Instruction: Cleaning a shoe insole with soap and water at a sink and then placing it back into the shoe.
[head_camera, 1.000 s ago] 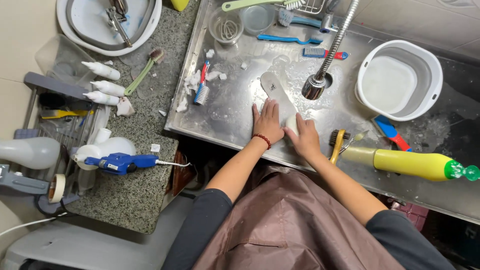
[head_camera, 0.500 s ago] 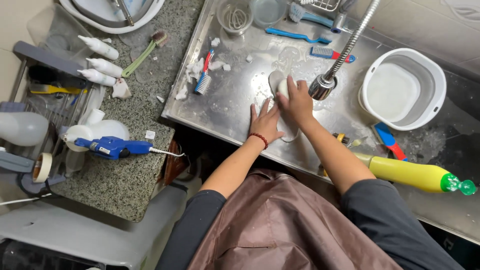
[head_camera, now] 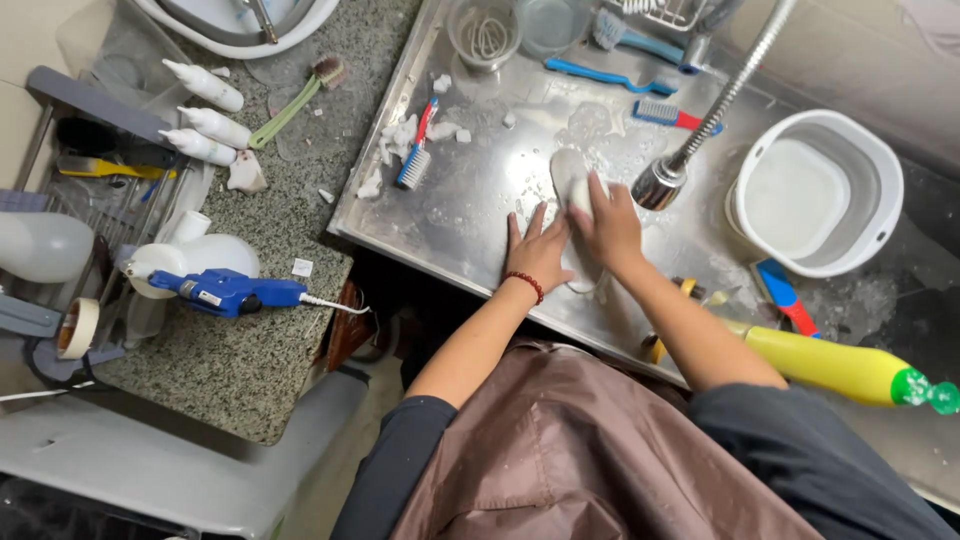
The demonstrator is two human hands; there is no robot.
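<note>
right hand [head_camera: 612,228] grip closed over a white insole-shaped piece [head_camera: 570,180], pressing it on the wet steel sink tray [head_camera: 470,215] | left hand [head_camera: 538,250] at its 8 o'clock, fingers spread flat, holding nothing | faucet head [head_camera: 658,183] at 2 o'clock | white basin [head_camera: 815,190] at 3 o'clock | yellow bottle [head_camera: 830,365] at 4 o'clock

One head-worn camera is looking steeply down from above the person's chest, facing a wet steel sink tray [head_camera: 470,215] at close, arm's-reach range. It is taking in a granite counter [head_camera: 250,360] on the left and a white tub [head_camera: 815,190] on the right.
</note>
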